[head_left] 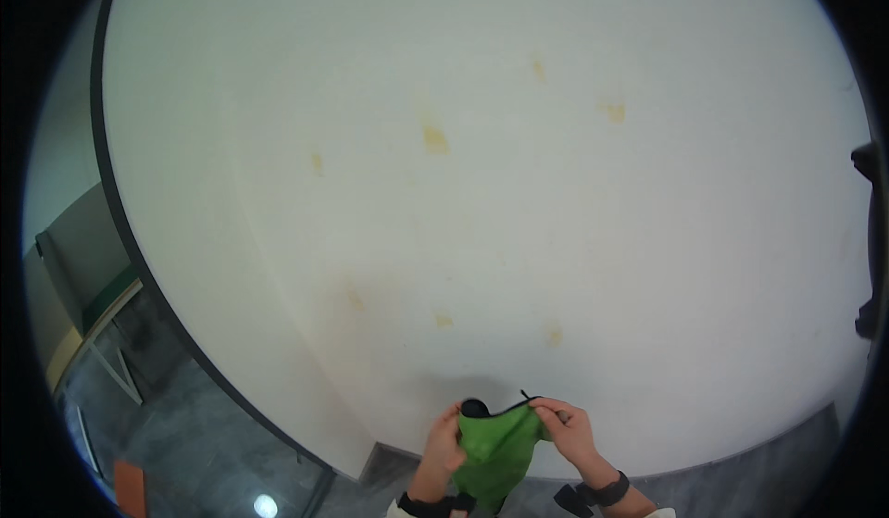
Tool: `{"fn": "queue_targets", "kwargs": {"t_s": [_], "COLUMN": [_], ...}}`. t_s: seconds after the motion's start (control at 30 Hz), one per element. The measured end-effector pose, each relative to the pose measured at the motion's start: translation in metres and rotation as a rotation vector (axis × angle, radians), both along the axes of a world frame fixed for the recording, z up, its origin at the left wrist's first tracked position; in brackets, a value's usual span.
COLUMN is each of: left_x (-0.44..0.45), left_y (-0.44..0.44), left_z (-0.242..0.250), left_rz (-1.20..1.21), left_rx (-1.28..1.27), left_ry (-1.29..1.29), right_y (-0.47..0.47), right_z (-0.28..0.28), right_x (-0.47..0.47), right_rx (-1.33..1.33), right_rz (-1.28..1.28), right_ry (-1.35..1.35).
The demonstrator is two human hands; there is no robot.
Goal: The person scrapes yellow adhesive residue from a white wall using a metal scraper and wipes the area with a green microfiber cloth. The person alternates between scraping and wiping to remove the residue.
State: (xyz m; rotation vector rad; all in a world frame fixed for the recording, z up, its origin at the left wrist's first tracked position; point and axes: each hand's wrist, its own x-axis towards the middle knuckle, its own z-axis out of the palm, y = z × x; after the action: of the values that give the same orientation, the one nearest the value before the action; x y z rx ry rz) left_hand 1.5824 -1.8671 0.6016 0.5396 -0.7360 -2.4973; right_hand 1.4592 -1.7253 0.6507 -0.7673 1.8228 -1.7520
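Observation:
A green cloth item with black edging [496,452] hangs between my hands low in the view, in front of a white wall. My left hand [444,441] grips its left side, beside a rounded black part [475,407] at the top edge. The upper right corner is pinched between the thumb and fingers of my right hand [566,428]. A short thin black end [525,394] sticks up near those fingers. The cloth's lower end runs out at the bottom of the picture, so its full shape is hidden.
The white wall [486,226] bears several yellowish patches. A dark frame edge [149,275] bounds it at left. Beyond stand a table with a light edge [114,316] and grey panels [90,247]. An orange object [130,488] is at lower left, above grey floor [208,441]. Black shapes [868,240] line the right rim.

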Motion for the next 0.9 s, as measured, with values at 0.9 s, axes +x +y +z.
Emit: {"fn": "queue_targets", "kwargs": {"t_s": [0.9], "left_x": [-0.016], "left_y": [0.009], "left_z": [0.169], "left_rz": [0.759], "left_rx": [-1.923], "left_ry": [0.050], "right_y": [0.004], "right_z": [0.003], "right_x": [-0.001], "right_rx": [-0.085], "right_rz": [0.650], "right_ry": [-0.179]}}
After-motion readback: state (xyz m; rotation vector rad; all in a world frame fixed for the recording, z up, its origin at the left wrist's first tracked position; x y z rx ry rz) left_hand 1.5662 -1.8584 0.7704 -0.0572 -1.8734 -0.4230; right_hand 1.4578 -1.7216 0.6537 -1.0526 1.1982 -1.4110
